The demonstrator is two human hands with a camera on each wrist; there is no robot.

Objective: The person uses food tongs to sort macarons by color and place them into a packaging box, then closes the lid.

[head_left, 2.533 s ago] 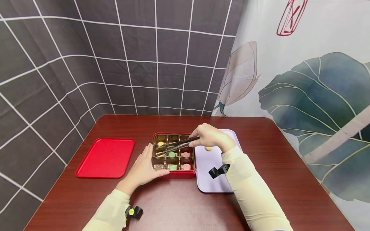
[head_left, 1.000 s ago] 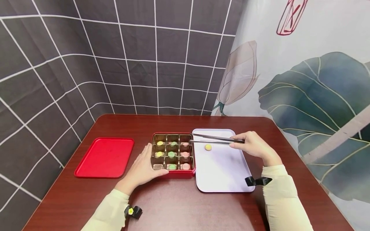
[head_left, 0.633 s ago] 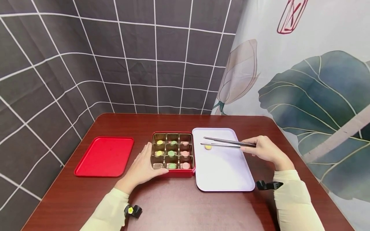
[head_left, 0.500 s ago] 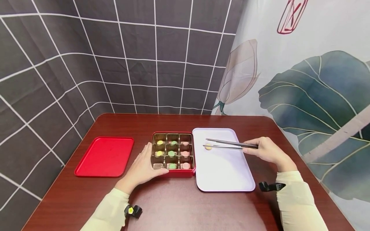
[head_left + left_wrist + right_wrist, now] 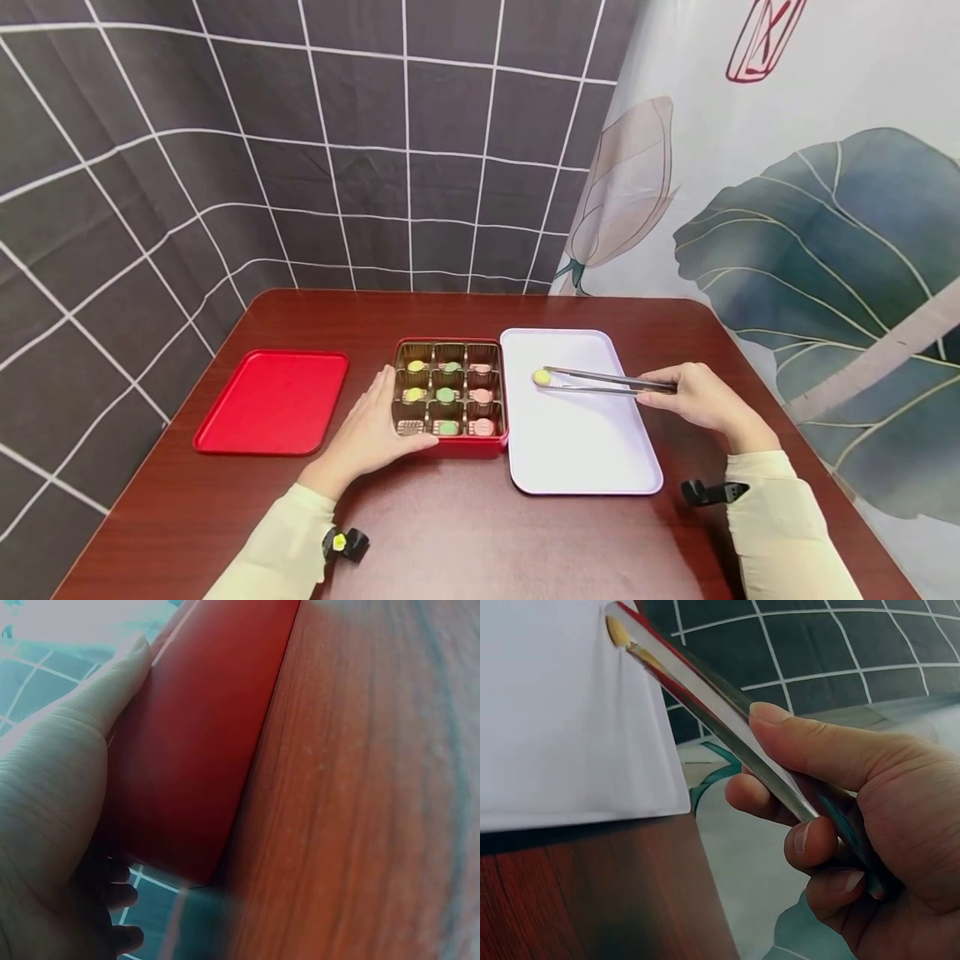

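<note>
My left hand [image 5: 367, 433] rests at the near left corner of a red box [image 5: 468, 449], fingers straight along its left side and thumb on the front rim. The box has a divided insert with yellow, green and pink round sweets; the near left compartment holds no coloured sweet. My right hand [image 5: 705, 402] grips metal tongs [image 5: 662, 386] reaching left over the white tray [image 5: 585, 467]. Between the tong tips is a yellow round sweet [image 5: 542, 377], near the tray's far left. In the right wrist view the tips stand either side of the yellow sweet [image 5: 617, 631].
A flat red tray [image 5: 273, 404] lies on the left of the brown table [image 5: 450, 533]. The white tray's left edge runs close beside the box. A dark gridded cloth [image 5: 442, 183] hangs behind the table, and a printed white cloth [image 5: 705, 50] hangs at the right.
My right hand has moved from over the box to the right, and the tong tips have come down around the yellow sweet and drawn closer together. My left hand stays at the box.
</note>
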